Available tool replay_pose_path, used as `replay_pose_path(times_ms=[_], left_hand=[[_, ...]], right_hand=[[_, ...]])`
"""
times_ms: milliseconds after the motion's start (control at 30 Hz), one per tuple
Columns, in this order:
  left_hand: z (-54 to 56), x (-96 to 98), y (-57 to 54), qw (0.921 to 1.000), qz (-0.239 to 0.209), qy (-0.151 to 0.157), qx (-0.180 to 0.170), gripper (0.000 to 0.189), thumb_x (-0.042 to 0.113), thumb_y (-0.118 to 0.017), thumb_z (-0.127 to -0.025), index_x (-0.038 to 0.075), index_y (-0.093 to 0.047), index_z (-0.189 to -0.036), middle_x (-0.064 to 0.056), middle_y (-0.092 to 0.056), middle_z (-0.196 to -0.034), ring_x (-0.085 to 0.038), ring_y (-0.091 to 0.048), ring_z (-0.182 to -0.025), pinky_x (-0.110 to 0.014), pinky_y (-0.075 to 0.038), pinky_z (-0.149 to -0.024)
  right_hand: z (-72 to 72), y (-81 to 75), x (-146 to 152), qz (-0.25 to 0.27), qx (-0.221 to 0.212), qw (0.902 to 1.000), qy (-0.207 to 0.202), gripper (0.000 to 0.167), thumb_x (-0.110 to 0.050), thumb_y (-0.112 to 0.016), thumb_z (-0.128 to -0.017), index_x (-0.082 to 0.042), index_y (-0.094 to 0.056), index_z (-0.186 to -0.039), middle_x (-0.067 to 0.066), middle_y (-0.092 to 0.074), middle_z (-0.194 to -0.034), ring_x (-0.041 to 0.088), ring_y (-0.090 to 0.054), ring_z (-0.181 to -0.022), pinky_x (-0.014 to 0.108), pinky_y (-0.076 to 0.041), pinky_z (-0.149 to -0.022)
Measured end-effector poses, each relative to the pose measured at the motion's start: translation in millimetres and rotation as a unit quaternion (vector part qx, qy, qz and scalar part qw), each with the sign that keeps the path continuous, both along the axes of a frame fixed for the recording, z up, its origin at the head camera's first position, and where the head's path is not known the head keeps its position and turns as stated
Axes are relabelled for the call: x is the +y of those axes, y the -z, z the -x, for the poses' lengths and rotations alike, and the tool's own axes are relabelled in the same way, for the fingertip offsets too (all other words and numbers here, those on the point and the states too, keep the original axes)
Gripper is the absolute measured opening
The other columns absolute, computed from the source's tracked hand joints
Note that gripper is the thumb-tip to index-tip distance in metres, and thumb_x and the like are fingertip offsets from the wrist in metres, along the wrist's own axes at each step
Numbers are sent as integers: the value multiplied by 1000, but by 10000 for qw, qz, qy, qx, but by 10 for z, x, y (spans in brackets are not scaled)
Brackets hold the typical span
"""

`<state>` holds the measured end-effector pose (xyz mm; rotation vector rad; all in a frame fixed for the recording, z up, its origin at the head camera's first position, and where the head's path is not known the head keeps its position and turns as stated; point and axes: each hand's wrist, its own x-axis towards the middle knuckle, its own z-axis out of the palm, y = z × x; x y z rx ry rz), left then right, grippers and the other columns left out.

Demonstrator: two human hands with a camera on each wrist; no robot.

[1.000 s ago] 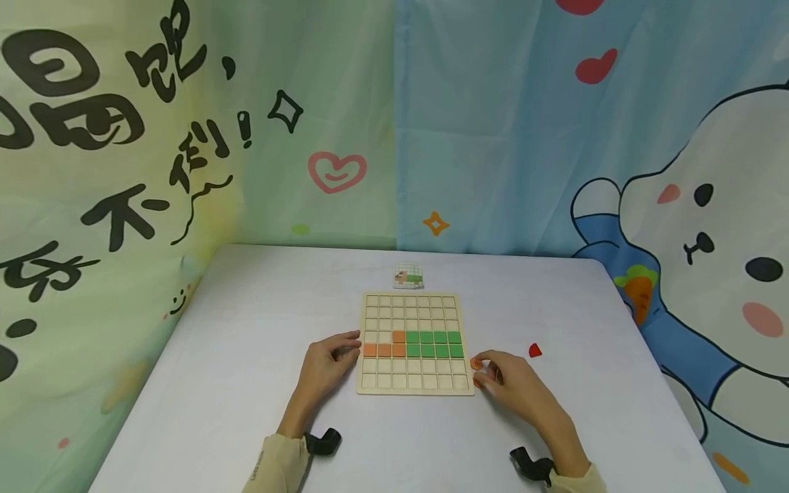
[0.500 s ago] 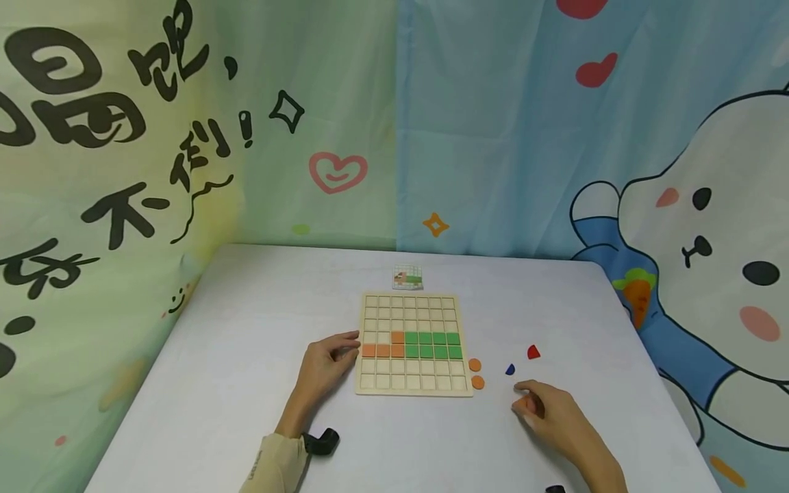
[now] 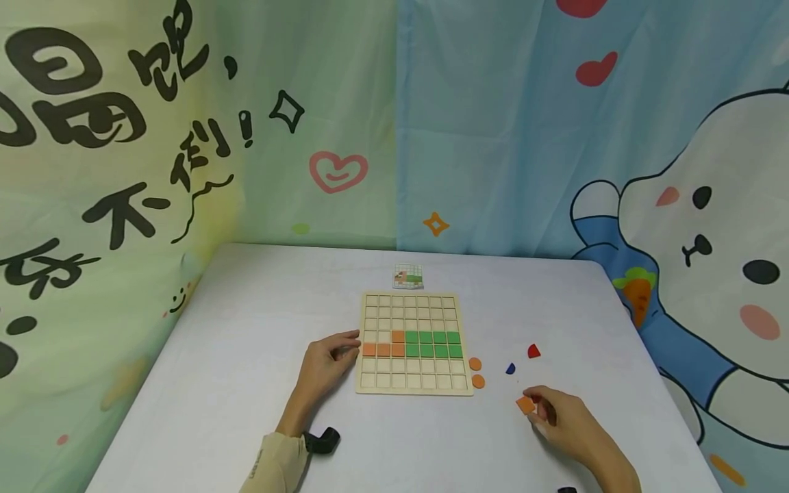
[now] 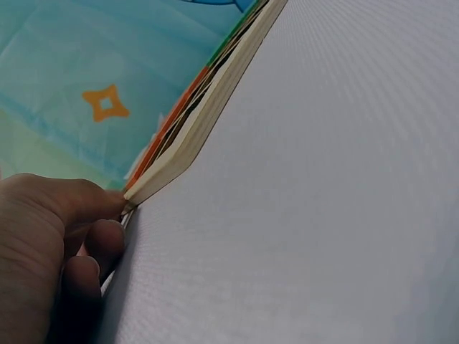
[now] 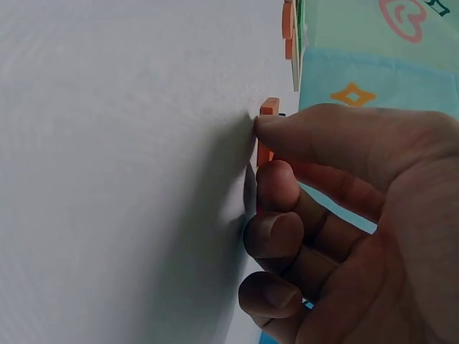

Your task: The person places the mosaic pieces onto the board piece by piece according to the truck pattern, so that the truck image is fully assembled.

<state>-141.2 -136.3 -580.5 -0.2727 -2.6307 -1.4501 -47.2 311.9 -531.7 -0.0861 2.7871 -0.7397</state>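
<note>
My left hand (image 3: 330,359) rests beside the wooden grid board (image 3: 413,381), its fingertips touching the board's left edge. In the left wrist view, a fingertip of that hand (image 4: 50,215) meets the board's pale side (image 4: 188,148). On the board lie a block of green square tiles (image 3: 433,344) and several orange square tiles (image 3: 383,350). To the right, my right hand (image 3: 568,419) pinches an orange square tile (image 3: 524,405) between thumb and finger, low over the table. The right wrist view shows this orange tile (image 5: 267,149) partly hidden behind the fingers.
Two orange round pieces (image 3: 478,381) lie by the board's lower right edge. Farther right are a small blue piece (image 3: 510,368) and a red piece (image 3: 533,351). A pattern card (image 3: 408,276) sits behind the board on the white table (image 3: 259,308). A printed curtain hangs behind.
My right hand has left the orange round pieces beside the board, moved right and toward me, and now holds an orange square tile. My left hand has stayed at the board's edge.
</note>
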Motion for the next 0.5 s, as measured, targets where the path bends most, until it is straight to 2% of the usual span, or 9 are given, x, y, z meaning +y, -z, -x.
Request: replay_pose_path(times_ms=[233, 500], left_hand=[[-6, -3, 11, 10000, -17, -22, -5, 13, 11, -81, -93, 11, -84, -106, -4, -79, -127, -3, -45, -57, -20, -37, -55], [-17, 4, -15, 10000, -26, -56, -40, 12, 11, -81, -94, 11, -84, -105, -3, -79, -127, -3, -46, -58, -19, -36, -55]], right_hand=[[-2, 15, 16, 113, 34, 9999, -45, 32, -6, -73, -93, -7, -71, -125, -5, -52, -81, 2, -46, -74, 22, -39, -65], [6, 23, 14, 210, 230, 9993, -211, 26, -9, -76, -95, -6, -71, -120, -7, -52, -80, -2, -44, -72, 21, -39, -64]])
